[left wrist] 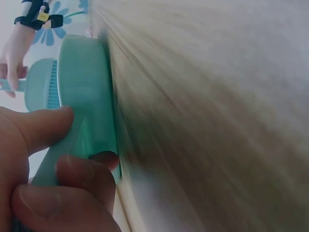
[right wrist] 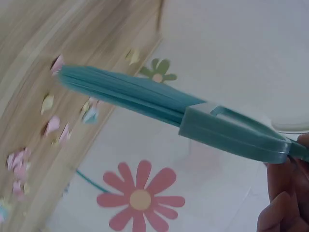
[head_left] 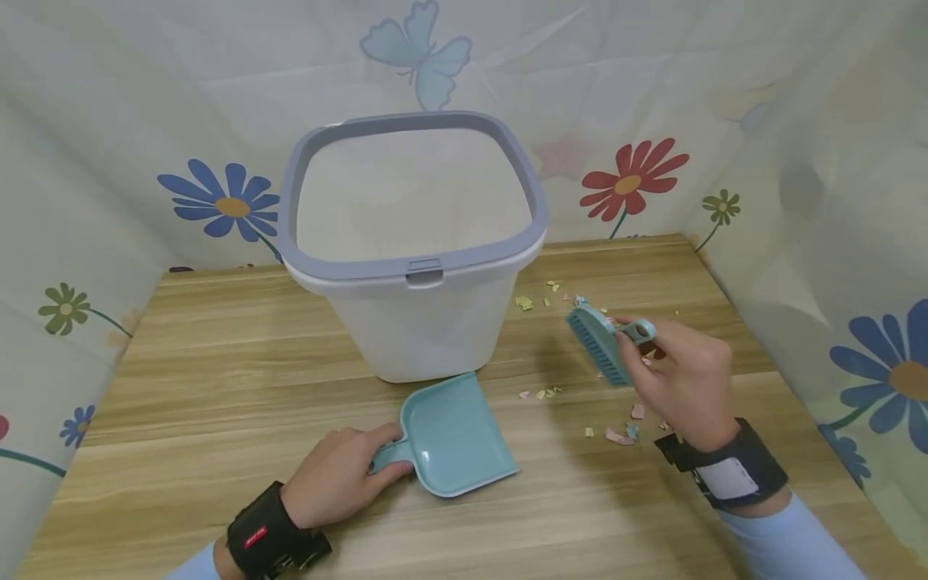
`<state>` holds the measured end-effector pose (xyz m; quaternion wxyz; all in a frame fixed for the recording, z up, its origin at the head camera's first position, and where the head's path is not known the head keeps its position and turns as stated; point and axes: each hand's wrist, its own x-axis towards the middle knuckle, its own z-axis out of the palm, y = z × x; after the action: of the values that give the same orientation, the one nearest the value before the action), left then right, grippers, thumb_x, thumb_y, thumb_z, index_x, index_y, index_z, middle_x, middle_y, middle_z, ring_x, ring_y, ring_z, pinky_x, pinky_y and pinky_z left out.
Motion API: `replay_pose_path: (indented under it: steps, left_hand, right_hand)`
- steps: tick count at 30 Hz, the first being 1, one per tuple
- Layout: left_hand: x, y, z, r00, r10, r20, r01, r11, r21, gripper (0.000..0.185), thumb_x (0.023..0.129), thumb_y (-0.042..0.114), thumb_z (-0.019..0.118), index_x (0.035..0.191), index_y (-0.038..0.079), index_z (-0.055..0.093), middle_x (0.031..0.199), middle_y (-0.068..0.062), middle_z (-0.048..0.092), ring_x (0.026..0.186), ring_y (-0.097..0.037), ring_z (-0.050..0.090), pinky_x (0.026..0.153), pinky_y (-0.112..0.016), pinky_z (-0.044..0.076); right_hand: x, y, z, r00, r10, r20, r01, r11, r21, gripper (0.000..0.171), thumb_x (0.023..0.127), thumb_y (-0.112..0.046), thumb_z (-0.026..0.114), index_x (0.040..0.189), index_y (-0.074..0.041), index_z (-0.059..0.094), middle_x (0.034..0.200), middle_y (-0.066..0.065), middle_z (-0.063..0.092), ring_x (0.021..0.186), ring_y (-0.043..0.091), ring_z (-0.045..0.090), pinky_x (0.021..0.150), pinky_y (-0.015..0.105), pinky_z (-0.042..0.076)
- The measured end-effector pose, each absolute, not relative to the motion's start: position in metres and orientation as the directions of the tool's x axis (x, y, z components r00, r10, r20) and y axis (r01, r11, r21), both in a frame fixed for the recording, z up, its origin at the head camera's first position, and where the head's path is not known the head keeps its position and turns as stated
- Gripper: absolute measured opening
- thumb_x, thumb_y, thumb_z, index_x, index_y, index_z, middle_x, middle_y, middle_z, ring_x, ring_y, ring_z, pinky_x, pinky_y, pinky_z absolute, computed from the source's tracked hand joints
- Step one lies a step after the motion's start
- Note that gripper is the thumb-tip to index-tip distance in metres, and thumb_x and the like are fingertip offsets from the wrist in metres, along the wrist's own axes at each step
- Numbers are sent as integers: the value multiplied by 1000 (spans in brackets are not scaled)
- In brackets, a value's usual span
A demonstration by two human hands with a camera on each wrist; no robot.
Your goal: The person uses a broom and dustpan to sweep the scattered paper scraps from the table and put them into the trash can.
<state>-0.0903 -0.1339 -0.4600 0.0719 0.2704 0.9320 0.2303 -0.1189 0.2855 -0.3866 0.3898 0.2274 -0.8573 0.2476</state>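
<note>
My left hand (head_left: 344, 474) grips the short handle of a teal dustpan (head_left: 457, 439), which lies on the wooden table in front of the bin. In the left wrist view the thumb presses on top of the handle and the fingers curl beneath it. My right hand (head_left: 685, 379) pinches the handle of a small teal brush (head_left: 600, 342), held above the table with its bristles (right wrist: 120, 92) toward the dustpan side. Paper scraps in pink, yellow and blue (head_left: 619, 437) lie scattered around and below the brush. The dustpan's pan shows no scraps on it.
A white bin (head_left: 428, 330) with a grey-blue rim (head_left: 474, 259) stands behind the dustpan. More yellow scraps (head_left: 524, 303) lie right of its base. Flower-printed sheeting (head_left: 797, 201) surrounds the wooden table (head_left: 217, 362) at the back and sides.
</note>
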Motion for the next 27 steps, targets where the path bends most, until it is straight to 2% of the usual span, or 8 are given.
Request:
replay_pose_path:
  steps: [1, 4, 8, 12, 15, 18, 22, 27]
  left_hand:
    - [-90, -134, -461, -845, 535, 1, 476, 750, 459, 31, 96, 55, 69, 110, 27, 70, 70, 20, 53, 62, 3, 45, 55, -20, 36]
    - [-90, -134, -464, -849, 528, 30, 487, 759, 432, 35, 95, 55, 70, 114, 25, 73, 78, 19, 66, 65, 6, 50, 57, -19, 39]
    - [-89, -135, -465, -853, 520, 52, 491, 763, 420, 38, 94, 53, 72, 119, 23, 75, 93, 12, 77, 70, 6, 57, 61, -19, 43]
    - [-88, -136, -464, -851, 521, 62, 495, 760, 422, 37, 94, 50, 73, 118, 23, 76, 96, 10, 78, 73, 6, 60, 62, -20, 46]
    - [-88, -136, -464, -847, 525, 79, 507, 756, 413, 35, 93, 50, 74, 117, 23, 77, 97, 10, 79, 76, 5, 63, 64, -22, 49]
    - [-89, -136, -464, -844, 529, 84, 513, 754, 410, 33, 93, 49, 75, 115, 24, 77, 93, 12, 77, 72, 6, 61, 63, -22, 49]
    - [-90, -136, -463, -842, 533, 83, 517, 752, 409, 34, 94, 50, 74, 114, 24, 77, 90, 14, 76, 69, 6, 58, 62, -21, 47]
    - [-90, -134, -461, -841, 533, 95, 520, 746, 416, 36, 93, 51, 74, 115, 23, 78, 94, 11, 78, 72, 6, 60, 63, -21, 49]
  right_hand:
    - [-121, 286, -387, -590, -204, 782, -561, 800, -214, 20, 85, -5, 74, 104, 0, 79, 88, 13, 79, 61, 17, 70, 55, 24, 53]
    - [-127, 287, -389, -597, -235, 767, -503, 855, -129, 18, 87, -5, 72, 102, 3, 78, 86, 16, 78, 58, 23, 71, 51, 38, 55]
    - [-136, 287, -394, -623, -255, 740, -460, 884, -83, 14, 84, -1, 76, 96, 7, 76, 83, 20, 76, 60, 28, 72, 50, 44, 55]
    - [-143, 283, -402, -646, -261, 718, -460, 883, -92, 15, 80, 3, 79, 93, 7, 74, 82, 20, 75, 60, 30, 70, 49, 44, 53]
    - [-143, 276, -407, -656, -276, 703, -473, 876, -97, 15, 79, 2, 81, 91, 6, 74, 79, 18, 74, 57, 26, 67, 47, 40, 50]
    - [-140, 265, -411, -651, -293, 700, -496, 863, -100, 15, 78, 2, 82, 90, 4, 74, 75, 15, 72, 54, 22, 63, 45, 37, 48]
    - [-133, 246, -412, -644, -293, 706, -536, 832, -144, 16, 77, 1, 82, 92, 2, 76, 77, 13, 74, 55, 20, 65, 46, 35, 49]
    - [-117, 221, -412, -631, -303, 714, -585, 790, -183, 17, 78, 0, 81, 95, 0, 78, 81, 11, 76, 61, 16, 69, 50, 30, 52]
